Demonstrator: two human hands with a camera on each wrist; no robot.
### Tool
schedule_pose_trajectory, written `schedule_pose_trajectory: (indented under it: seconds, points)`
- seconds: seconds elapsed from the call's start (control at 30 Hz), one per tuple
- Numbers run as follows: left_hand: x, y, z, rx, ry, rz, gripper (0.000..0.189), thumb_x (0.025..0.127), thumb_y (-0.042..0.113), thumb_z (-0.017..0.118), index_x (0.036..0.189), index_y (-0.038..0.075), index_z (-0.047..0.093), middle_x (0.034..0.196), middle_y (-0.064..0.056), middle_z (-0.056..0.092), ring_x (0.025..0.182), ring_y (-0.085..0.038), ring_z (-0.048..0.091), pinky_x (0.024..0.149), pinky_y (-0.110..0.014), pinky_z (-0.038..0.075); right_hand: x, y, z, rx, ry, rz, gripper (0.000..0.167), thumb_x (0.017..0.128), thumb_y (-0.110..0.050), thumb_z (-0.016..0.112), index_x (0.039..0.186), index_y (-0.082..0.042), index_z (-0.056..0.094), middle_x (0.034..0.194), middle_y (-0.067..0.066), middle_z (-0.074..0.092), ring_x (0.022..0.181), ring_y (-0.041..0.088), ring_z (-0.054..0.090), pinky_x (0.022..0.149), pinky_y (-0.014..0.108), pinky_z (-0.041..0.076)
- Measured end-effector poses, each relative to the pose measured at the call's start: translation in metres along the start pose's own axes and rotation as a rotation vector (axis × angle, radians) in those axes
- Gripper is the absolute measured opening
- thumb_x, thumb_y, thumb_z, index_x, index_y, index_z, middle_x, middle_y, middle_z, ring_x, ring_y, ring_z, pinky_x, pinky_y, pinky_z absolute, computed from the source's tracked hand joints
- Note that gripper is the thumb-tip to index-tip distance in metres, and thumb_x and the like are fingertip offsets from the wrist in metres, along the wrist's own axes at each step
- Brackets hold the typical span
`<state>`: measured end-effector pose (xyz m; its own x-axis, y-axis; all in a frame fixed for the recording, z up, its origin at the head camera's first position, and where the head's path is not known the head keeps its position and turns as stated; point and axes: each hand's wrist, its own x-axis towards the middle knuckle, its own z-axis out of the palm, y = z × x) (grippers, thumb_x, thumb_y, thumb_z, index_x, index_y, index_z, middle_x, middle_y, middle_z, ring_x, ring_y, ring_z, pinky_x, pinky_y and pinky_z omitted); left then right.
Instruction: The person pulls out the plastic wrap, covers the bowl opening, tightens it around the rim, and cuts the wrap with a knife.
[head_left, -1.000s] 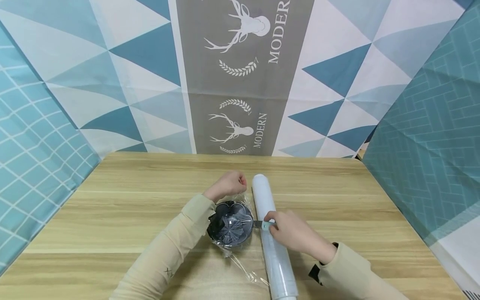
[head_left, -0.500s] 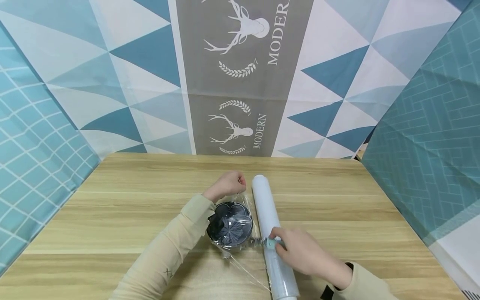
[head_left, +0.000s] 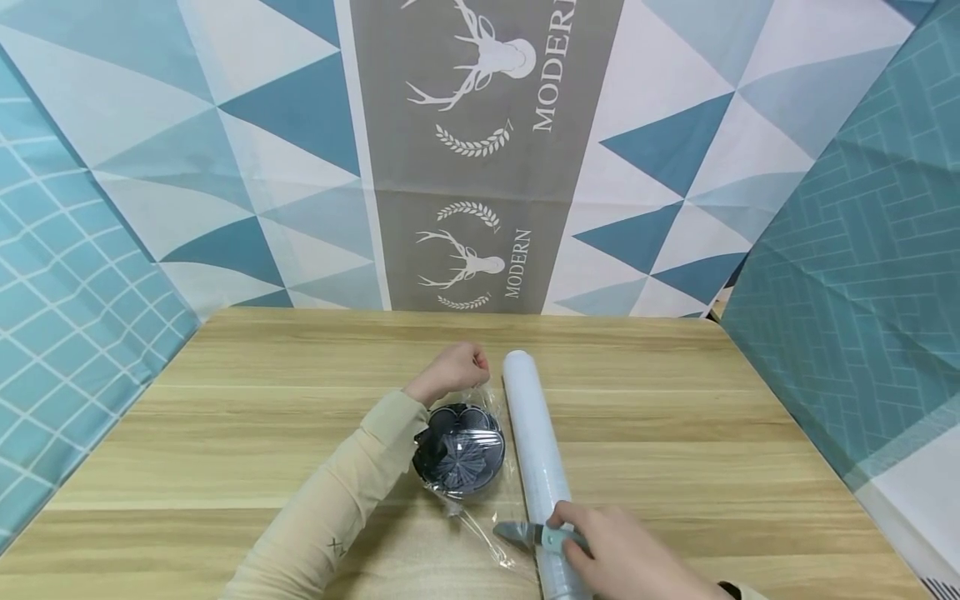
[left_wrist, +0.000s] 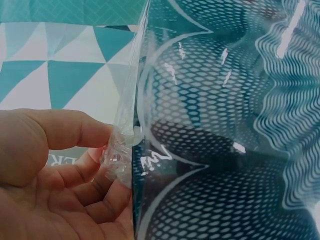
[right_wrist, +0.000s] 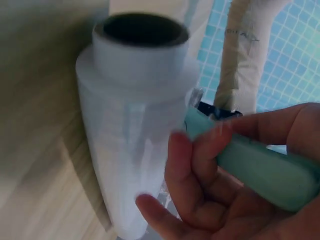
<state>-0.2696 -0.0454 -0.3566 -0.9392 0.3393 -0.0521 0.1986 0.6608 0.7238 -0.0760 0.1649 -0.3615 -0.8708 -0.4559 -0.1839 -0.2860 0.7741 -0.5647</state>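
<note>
My left hand (head_left: 453, 370) pinches bunched clear plastic wrap (left_wrist: 118, 161) at the far edge of a dark round dish (head_left: 463, 460). The wrap stretches over the dish, whose petal outlines and dotted pattern show through; whether it is a plate or a bowl I cannot tell. A thick white roll of plastic wrap (head_left: 531, 425) lies lengthwise just right of the dish. Over the roll's near part, my right hand (head_left: 618, 552) grips the mint-green handle of a knife (head_left: 517, 532). Its blade points left across the loose film between roll and dish.
Everything lies on a wood-grain table (head_left: 300, 467). Behind it hangs a patterned cloth backdrop (head_left: 300, 167), with blue tiled cloth (head_left: 60, 275) on the left and teal cloth (head_left: 885, 275) on the right. In the right wrist view, the roll's hollow core (right_wrist: 142, 31) shows.
My right hand has drawn the knife toward me along the roll, from beside the dish to the roll's near part. The left hand keeps its pinch on the wrap.
</note>
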Motion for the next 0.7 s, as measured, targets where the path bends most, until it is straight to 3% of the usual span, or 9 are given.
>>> schedule_pose_trajectory:
  seconds: [0.13,0.4,0.53,0.67,0.7]
  points:
    - [0.001,-0.002,0.001,-0.02,-0.006,-0.007,0.007,0.071,-0.002,0.054,0.074,0.004,0.055,0.071,-0.004,0.053,0.059,-0.013,0.045,0.049,-0.02,0.035,-0.007,0.006,0.006,0.027,-0.047,-0.008,0.013,0.083,-0.012,0.057,0.095,-0.012,0.062,0.058,-0.012,0.044,0.044,0.0,0.035,0.039,0.019,0.031]
    - [0.0,-0.001,0.001,-0.048,-0.01,-0.006,0.007,0.07,-0.003,0.053,0.074,0.003,0.054,0.068,-0.003,0.052,0.057,-0.012,0.044,0.048,-0.02,0.035,-0.023,0.015,0.023,-0.039,0.015,-0.07,0.012,0.081,-0.013,0.061,0.093,-0.018,0.061,0.061,-0.017,0.046,0.048,-0.004,0.036,0.043,0.018,0.032]
    - [0.0,-0.001,0.002,-0.047,-0.006,-0.001,0.007,0.07,-0.004,0.052,0.073,0.002,0.054,0.067,-0.001,0.05,0.056,-0.012,0.044,0.048,-0.02,0.034,-0.028,0.019,0.031,-0.062,0.017,-0.075,0.014,0.08,-0.026,0.064,0.091,-0.018,0.061,0.058,-0.016,0.048,0.048,-0.004,0.037,0.043,0.017,0.032]
    - [0.001,-0.002,0.002,-0.044,-0.006,-0.001,0.007,0.07,-0.003,0.052,0.073,0.003,0.054,0.066,-0.002,0.05,0.056,-0.012,0.044,0.048,-0.02,0.034,-0.031,0.03,0.049,-0.099,0.124,-0.183,0.013,0.079,-0.034,0.065,0.083,-0.022,0.062,0.059,-0.019,0.056,0.048,-0.014,0.036,0.041,0.01,0.031]
    - [0.001,-0.002,0.002,-0.044,-0.004,0.002,0.007,0.07,-0.003,0.052,0.074,0.003,0.055,0.066,-0.003,0.051,0.056,-0.012,0.044,0.048,-0.02,0.034,-0.033,0.036,0.055,0.048,0.072,-0.174,0.008,0.083,-0.03,0.061,0.083,-0.022,0.063,0.063,-0.018,0.059,0.051,-0.014,0.042,0.044,0.009,0.035]
